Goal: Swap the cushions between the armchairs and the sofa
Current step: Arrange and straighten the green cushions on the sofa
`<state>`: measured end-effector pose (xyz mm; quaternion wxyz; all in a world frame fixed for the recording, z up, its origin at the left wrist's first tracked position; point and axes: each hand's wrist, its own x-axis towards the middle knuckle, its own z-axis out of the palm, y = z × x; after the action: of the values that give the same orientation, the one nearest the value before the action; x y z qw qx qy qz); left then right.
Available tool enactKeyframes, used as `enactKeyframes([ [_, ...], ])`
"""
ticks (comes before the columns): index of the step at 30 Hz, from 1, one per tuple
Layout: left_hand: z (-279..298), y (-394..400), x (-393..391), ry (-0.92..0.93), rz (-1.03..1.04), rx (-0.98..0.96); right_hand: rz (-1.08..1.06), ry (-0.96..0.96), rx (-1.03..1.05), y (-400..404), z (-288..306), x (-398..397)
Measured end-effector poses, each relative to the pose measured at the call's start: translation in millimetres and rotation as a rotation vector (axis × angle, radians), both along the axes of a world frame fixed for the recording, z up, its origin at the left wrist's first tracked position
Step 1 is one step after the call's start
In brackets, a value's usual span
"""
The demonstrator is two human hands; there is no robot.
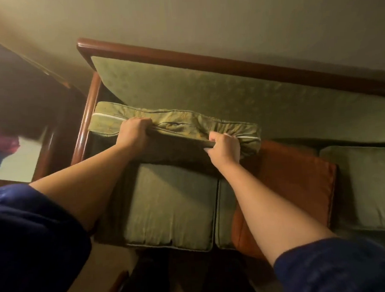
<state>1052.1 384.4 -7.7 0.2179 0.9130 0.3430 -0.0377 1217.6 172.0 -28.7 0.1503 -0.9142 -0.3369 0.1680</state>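
At sofa's left end: a green cushion (175, 133) is held on edge, tilted, above the seat and in front of the backrest (207, 96).
Cushion look: olive green with a faint yellow pattern, piped seams and crumpled fabric along the top; a white strip is seen at each end of the upper side, and a small dark slit near the middle.
Cushion underside: shaded and dark, so its surface is hard to make out.
Sofa (183, 58): a reddish-brown wooden frame with green upholstery is seen against a plain wall; its right part is cut off by the picture edge.
Seat: a green seat cushion (170, 204) lies flat below the held one; a second green one (363, 187) lies at the right, partly cut off.
Orange cushion (298, 176): laid between the two green seat cushions, its near part hidden by the right forearm.
Left hand (133, 133): clenched on the held cushion's lower edge near the left end, fingers curled over the seam.
Right hand (224, 148): clenched on the same edge near the right end, fabric bunched under the fingers.
Sleeves: dark blue, seen at both lower corners.
Far left: dark furniture is seen blurred and cannot be identified.
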Motion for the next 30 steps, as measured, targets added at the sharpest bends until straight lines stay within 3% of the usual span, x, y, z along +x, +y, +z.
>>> enactKeyframes([
  [2,-14,21,2,-0.012,-0.040,-0.023,-0.047,-0.110,0.076,8,-15,-13],
  [5,-13,46,15,-0.019,-0.061,-0.089,-0.412,-0.231,0.273,2,-18,-18],
  [8,-12,53,20,-0.027,-0.066,-0.123,-0.699,-0.128,0.446,-5,-17,-11],
  [13,-22,62,25,-0.040,-0.035,-0.146,-0.997,0.160,0.424,14,-37,18],
  [15,-23,70,25,-0.005,-0.024,-0.165,-0.982,0.314,0.469,11,-52,19],
  [18,-20,70,31,0.102,-0.091,-0.115,-0.940,0.255,0.444,3,-63,32],
  [22,6,44,59,0.214,-0.253,0.161,-0.902,0.198,0.431,-1,-44,37],
  [26,59,-30,115,-0.052,-0.684,0.384,-0.667,0.064,0.523,20,-1,9],
  [30,102,-42,158,0.082,-0.977,0.426,-0.506,-0.036,0.508,20,34,-10],
])
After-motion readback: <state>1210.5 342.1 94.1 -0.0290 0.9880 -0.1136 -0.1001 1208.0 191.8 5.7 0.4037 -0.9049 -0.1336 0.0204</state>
